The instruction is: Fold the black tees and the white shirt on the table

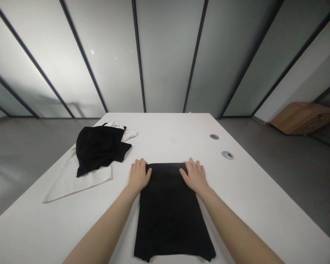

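- Hands, both bare, lie flat and palm-down with fingers loosely spread, pinching nothing.
- Left hand (139, 176) rests at the far left corner of a folded black garment (170, 216), thumb on the cloth, fingers at its edge.
- Right hand (194, 176) mirrors it at the far right corner, fingers angled inward.
- Forearms (101, 234) reach in from the bottom corners of the view, angling toward each other.
- Garment lies straight and flat in front of the person, its folded edge under the hands, its loose hem nearest the person.
- Pile of crumpled black cloth (99, 148) sits to the left, well apart from the left hand, on top of rumpled white cloth (77, 183).
- Table (170, 135) is white, with two round metal cable holes (214, 136) (227, 155) toward the right.
- Room has a grey floor (297, 183), frosted glass panels with dark frames (167, 55) beyond the table, and a low wooden cabinet (305, 118) at the far right.
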A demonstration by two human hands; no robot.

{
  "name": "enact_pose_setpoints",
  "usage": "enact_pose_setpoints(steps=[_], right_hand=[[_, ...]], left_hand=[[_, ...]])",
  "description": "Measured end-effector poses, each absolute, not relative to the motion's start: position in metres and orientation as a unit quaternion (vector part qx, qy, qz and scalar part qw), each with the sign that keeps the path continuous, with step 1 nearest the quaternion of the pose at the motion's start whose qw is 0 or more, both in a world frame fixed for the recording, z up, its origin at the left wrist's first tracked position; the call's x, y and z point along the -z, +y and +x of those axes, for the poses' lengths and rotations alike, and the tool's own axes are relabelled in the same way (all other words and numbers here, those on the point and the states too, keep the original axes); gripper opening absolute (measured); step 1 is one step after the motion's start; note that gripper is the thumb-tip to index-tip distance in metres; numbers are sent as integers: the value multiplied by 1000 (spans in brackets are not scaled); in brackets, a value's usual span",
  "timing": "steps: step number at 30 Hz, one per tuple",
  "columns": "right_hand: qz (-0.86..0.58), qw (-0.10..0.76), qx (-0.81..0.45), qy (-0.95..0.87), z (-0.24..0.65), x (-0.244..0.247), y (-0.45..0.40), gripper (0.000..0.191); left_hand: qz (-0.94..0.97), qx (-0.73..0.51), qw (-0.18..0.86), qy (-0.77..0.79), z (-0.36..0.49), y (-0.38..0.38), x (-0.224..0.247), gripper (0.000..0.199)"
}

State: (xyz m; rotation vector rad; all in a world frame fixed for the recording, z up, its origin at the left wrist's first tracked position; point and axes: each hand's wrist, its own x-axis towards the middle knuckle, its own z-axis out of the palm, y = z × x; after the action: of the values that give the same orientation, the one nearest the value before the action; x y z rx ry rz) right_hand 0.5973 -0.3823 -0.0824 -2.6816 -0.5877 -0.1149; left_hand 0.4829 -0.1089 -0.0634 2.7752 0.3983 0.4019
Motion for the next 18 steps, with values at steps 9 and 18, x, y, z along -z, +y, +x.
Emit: enact_pose_setpoints(steps=[9, 18], right_hand=[[-914, 324, 49, -239, 605, 68, -382, 33], [-802, 557, -12, -214, 600, 58, -376, 44]], left_hand=[[927, -182, 297, 135, 488, -104, 55, 24], [827, -178, 508, 162, 494, -95, 55, 28]])
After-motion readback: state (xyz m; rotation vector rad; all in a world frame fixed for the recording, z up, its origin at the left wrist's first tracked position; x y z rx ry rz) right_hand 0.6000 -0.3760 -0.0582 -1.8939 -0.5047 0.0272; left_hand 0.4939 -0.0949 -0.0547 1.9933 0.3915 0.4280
